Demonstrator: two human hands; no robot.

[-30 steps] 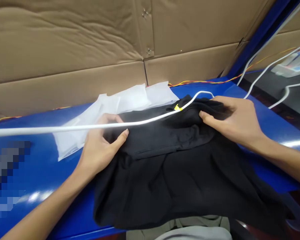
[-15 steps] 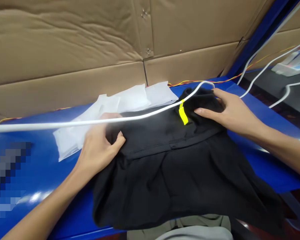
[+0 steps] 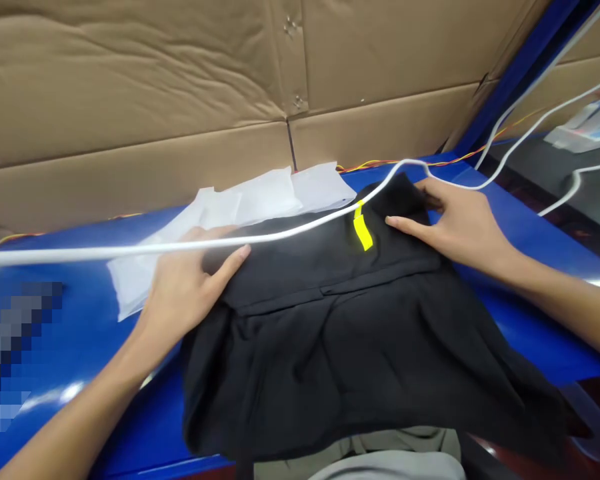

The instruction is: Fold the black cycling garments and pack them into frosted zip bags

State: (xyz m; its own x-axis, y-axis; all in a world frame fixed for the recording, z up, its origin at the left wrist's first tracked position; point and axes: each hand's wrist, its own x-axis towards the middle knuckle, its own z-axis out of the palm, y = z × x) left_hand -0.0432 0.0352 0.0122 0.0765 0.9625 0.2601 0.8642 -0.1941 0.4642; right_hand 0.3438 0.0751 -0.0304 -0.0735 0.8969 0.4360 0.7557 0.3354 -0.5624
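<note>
Black garment (image 3: 340, 347) lies on the blue table (image 3: 70, 333) right in front of me, w/ its lower part spilling over the near edge toward my lap. Its long axis runs L-R across the table, and the folded top band (image 3: 330, 263) climbs a bit toward the R. The band end points away from me and the loose hem points at me. A yellow tag (image 3: 363, 230) sits on the band near the far R end. It lies roughly front-to-back, tilted slightly.

My L hand (image 3: 183, 290) rests on the L end of the band. The thumb is stretched out flat on the cloth and the fingers lie close together along the far edge. Can't tell if they curl under it. My R hand (image 3: 460, 223) is palm-down on the R end, just beside the tag. Its fingers are loosely spread, the thumb points at the tag, and it grips nothing.

A white cable (image 3: 130, 250) crosses over both the L hand and the garment, L to R, then loops up by the R hand.

As for containers, a stack of white poly bags (image 3: 260, 197) lies flat behind the garment, touching its far edge. Can't tell if anything's inside. A cardboard wall (image 3: 130, 100) backs the table. Thin red/yellow wires (image 3: 420, 162) run along its base.
</note>
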